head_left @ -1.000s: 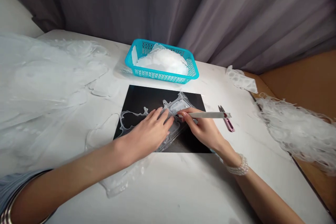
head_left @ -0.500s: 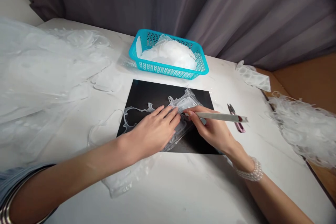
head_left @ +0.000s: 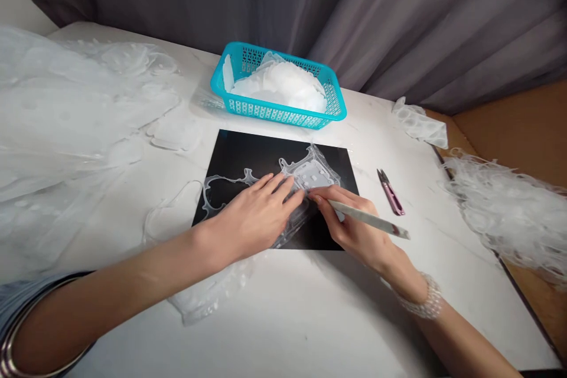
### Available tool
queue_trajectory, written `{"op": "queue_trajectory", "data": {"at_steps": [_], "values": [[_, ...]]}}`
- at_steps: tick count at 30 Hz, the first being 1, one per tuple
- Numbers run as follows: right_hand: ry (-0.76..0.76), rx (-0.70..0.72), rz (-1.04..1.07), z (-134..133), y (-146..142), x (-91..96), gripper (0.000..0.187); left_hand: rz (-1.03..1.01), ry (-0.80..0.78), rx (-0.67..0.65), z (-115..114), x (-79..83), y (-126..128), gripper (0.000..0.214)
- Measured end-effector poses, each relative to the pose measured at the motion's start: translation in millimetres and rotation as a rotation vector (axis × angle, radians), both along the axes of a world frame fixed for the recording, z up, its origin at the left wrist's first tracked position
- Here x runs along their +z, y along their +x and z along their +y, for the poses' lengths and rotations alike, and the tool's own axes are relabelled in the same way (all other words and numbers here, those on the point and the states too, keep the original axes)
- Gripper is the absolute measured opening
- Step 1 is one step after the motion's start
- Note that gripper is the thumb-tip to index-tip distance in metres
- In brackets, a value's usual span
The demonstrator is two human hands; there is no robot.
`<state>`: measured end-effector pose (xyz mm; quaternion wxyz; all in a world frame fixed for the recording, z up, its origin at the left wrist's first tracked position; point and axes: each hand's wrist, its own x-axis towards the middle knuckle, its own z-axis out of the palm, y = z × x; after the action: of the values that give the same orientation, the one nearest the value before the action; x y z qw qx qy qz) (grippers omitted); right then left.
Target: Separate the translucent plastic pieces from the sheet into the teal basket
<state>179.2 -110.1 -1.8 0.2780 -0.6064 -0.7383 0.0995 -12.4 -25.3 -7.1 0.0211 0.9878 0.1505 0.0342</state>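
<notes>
My left hand [head_left: 257,209] lies flat with fingers stretched out, pressing a clear moulded silicone-like sheet [head_left: 316,174] onto a black mat [head_left: 239,150]. Between the thumb and fingers of my right hand [head_left: 354,224] is a slim, flat, greyish tool [head_left: 367,218]. Its far end sticks out to the right. The working tip, down at the sheet close to my left fingertips, is hidden by my fingers. A thin, curvy cut-out frame of the same translucent material [head_left: 228,179] stretches left across the mat from under my left hand.
Behind the mat stands a turquoise basket [head_left: 283,118] heaped with white translucent pieces [head_left: 287,85]. Pink-handled thread snips [head_left: 390,193] lie to the right. A large pile of clear sheets [head_left: 66,112] covers the left side; stringy offcuts [head_left: 514,212] are heaped at the right edge.
The tool's outer end has swung down towards me as my right hand turned slightly. My left hand still presses the sheet. The whole view has shifted a little.
</notes>
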Motion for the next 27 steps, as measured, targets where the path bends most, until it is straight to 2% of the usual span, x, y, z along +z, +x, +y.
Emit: {"op": "queue_trajectory", "data": {"at_steps": [4,10,14,20,22,25,27], "values": [[0.126,0.017,-0.061,6.0,-0.6,-15.3,0.017,0.002,0.019,0.013,-1.3,-1.9,0.2,0.046],[0.155,0.101,-0.251,2.0,0.5,-27.0,0.027,0.003,0.032,0.007,-3.2,-5.1,-0.3,0.046],[0.135,0.112,-0.293,4.7,2.5,-25.9,0.030,0.014,0.067,0.017,-5.4,-9.9,0.2,0.048],[0.010,0.202,-0.416,12.0,1.7,-13.0,0.035,-0.043,0.082,0.039,-7.3,-20.2,0.5,0.048],[-0.007,0.191,-0.343,13.8,-0.8,-13.4,0.036,-0.051,0.084,0.050,-7.3,-23.0,0.2,0.048],[0.019,0.156,-0.079,18.9,3.9,-19.4,0.034,-0.075,0.080,0.056,-7.5,-25.0,-0.6,0.051],[0.051,0.028,0.136,21.5,19.7,-23.4,0.031,-0.089,0.066,0.048,-8.1,-25.0,-1.2,0.052]]}}
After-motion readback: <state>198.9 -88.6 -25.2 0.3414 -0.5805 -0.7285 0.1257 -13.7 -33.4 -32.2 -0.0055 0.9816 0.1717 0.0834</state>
